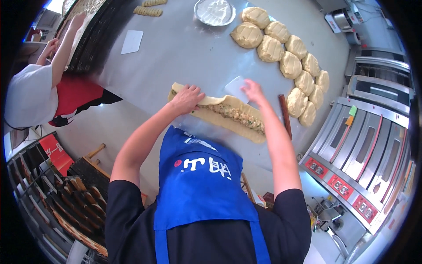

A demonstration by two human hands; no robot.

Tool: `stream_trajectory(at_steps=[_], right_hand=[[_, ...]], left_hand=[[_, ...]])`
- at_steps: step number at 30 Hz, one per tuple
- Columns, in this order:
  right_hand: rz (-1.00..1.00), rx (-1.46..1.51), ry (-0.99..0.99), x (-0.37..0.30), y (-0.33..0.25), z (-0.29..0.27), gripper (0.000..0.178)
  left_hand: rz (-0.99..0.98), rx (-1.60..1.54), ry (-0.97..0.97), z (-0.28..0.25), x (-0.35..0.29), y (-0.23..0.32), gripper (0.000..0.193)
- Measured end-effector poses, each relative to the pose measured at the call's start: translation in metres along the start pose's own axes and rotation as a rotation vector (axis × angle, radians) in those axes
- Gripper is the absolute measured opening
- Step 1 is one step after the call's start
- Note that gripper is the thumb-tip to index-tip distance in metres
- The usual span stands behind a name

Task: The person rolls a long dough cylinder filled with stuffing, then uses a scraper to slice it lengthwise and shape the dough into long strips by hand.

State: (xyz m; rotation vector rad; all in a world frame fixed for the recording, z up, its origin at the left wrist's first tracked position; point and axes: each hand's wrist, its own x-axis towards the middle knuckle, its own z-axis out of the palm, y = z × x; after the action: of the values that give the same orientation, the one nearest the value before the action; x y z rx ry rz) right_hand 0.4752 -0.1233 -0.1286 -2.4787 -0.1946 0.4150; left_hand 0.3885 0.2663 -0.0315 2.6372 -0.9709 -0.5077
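Here the left hand (188, 98) lies palm-down with spread fingers, pressing on the near-left part of a long strip of filled dough (222, 115) that stretches across the grey worktable (176, 48). The right hand (252, 90) is raised over the strip's far edge beside a white scraper (235, 87), fingers loosely curled; whether it pinches the dough edge cannot be told. Under the left hand the dough appears folded over the filling, while toward the right the chopped filling (237, 114) still lies exposed, so the closing of the strip seems roughly half done, with the right-hand half left to fold. A thin wooden rolling pin (285, 115) lies just beside the strip's right end. Beyond it, a curved row of scored dough rounds (285, 61) sits finished on the table, near a round metal pan (215, 11). At far left another person's arm (66, 46) reaches toward dark trays (94, 35). A deck oven (369, 154) stands at right.
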Motion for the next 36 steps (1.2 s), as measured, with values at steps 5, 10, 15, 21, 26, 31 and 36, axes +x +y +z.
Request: stream_trajectory(at_steps=[5,10,15,21,26,31,36], right_hand=[[0.107,-0.028,-0.423,-0.055,-0.113,-0.013,0.033],[-0.626,-0.22,0.2,-0.187,-0.12,0.0,0.036],[-0.179,-0.024,0.229,-0.17,-0.093,-0.053,0.019],[0.007,-0.193,0.129,-0.055,0.013,-0.09,0.02],[-0.051,0.107,-0.167,-0.084,0.004,-0.034,0.025],[-0.465,-0.194,0.094,-0.205,-0.035,-0.055,0.029],[-0.55,-0.062,0.324,-0.244,-0.052,-0.07,0.018]], left_hand=[[-0.06,-0.034,-0.04,0.006,0.011,0.019,0.063],[0.074,-0.037,0.019,0.031,0.037,0.05,0.064],[0.14,-0.016,0.056,0.036,0.04,0.069,0.062],[0.079,-0.028,0.002,0.031,0.053,0.085,0.059],[0.002,-0.046,-0.015,0.039,0.061,0.101,0.064],[0.032,-0.056,0.009,0.049,0.081,0.131,0.065],[0.181,0.015,-0.012,0.054,0.092,0.156,0.068]])
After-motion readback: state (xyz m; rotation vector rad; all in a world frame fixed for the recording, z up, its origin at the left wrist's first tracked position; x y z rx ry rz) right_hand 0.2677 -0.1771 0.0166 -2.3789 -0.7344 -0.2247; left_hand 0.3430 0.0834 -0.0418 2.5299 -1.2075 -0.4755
